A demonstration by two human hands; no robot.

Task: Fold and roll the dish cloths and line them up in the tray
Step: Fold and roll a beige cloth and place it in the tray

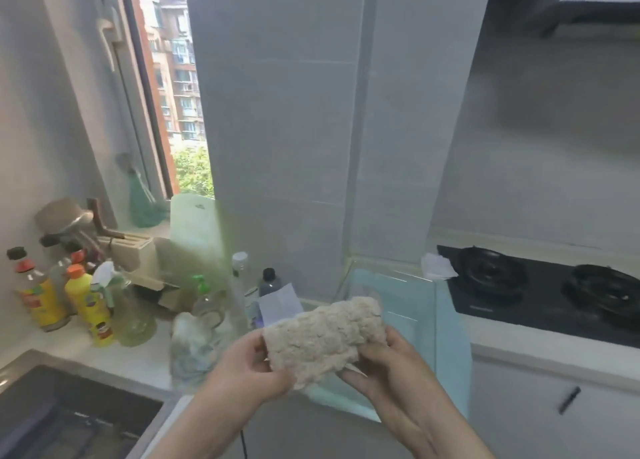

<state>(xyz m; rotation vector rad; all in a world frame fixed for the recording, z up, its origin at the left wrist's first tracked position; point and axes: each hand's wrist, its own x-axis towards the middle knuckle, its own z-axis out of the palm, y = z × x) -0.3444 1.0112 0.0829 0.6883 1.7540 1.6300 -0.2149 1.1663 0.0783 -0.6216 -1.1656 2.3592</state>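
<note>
Nearest me, both grips are closed on 1 beige dish cloth [325,342]. The left grip [249,365] pinches its left edge, and the right grip [388,361] has fingers curled round its right end. The cloth hangs in the air between them as a thick, rumpled oblong. It looks folded over but not rolled into a tight cylinder, so I judge this piece roughly half done.

Just beyond and below it, the pale blue see-through tray [453,334] sits on the bench [145,358]. I can make out no rolled cloths inside, though its glossy walls blur the view. I take it that the lining-up has not begun.

To the left, near the tray, lies a pale crumpled bundle [194,340]. I cannot tell whether it is another cloth waiting its turn. Farther right, a white rag [438,268] lies at the edge of the black hob [540,295]. So most of the job looks to be left: roll this 1, place it, then do the rest.
</note>
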